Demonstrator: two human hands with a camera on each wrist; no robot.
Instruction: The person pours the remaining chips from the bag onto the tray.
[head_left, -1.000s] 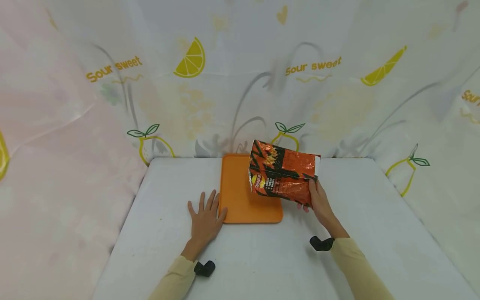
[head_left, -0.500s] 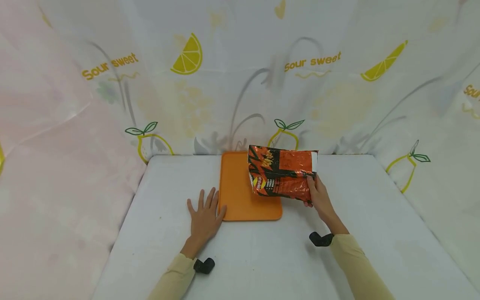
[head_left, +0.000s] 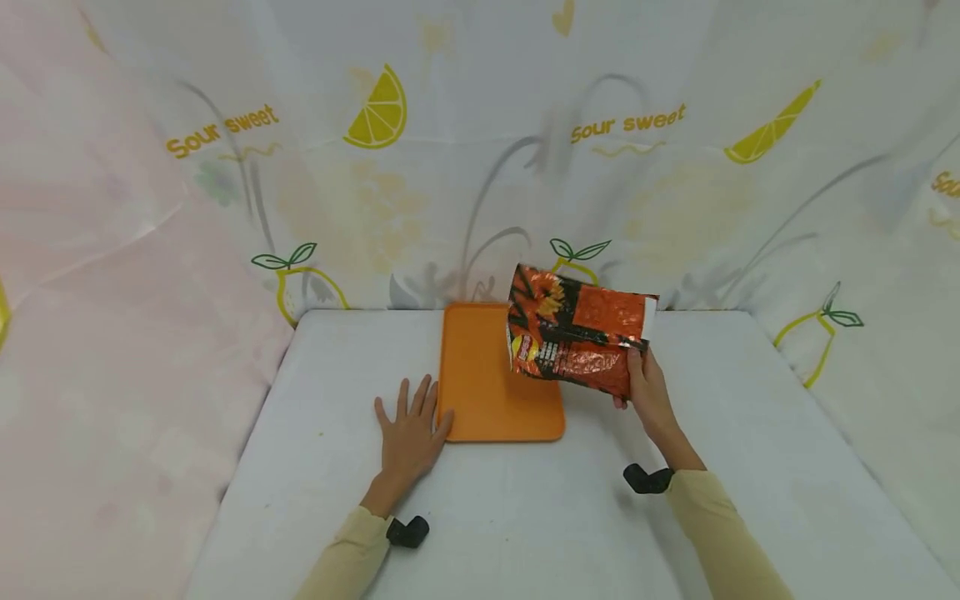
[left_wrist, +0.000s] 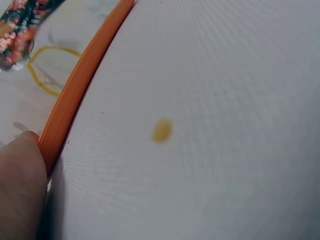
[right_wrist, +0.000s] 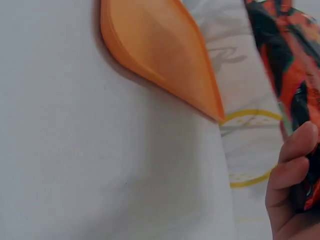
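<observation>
- Over the far right corner of the orange tray [head_left: 487, 383], my right hand [head_left: 648, 392] holds the snack bag [head_left: 577, 337] off the counter [head_left: 525, 517], tilted so that its left end hangs above the tray's right edge.
- My right hand's thumb lies across the front of the bag at its lower right corner and the fingers [right_wrist: 295, 150] curl behind it; gripping at one corner leaves most of the printed face in view.
- My left hand [head_left: 408, 433] lies flat on the counter, palm down and fingers spread, holding nothing; its thumb side rests against the tray's left edge [left_wrist: 70, 100], which I judge steadies the tray.
- Snack bag: glossy crinkled foil, orange-red with black bands, a picture of yellow crisps near the top left and a small round red-and-yellow logo at the left; a pale strip runs down its right end. It looks light and partly puffed, so it should crumple easily under a firm grip.
- Tray: flat, rounded corners, low raised rim, nothing lying on it; it reaches back to the curtain.
- A small yellowish spot [left_wrist: 161, 130] marks the white counter near my left hand.
- Behind the counter hangs a pale curtain [head_left: 480, 167] printed with lemons and the words "Sour sweet".
</observation>
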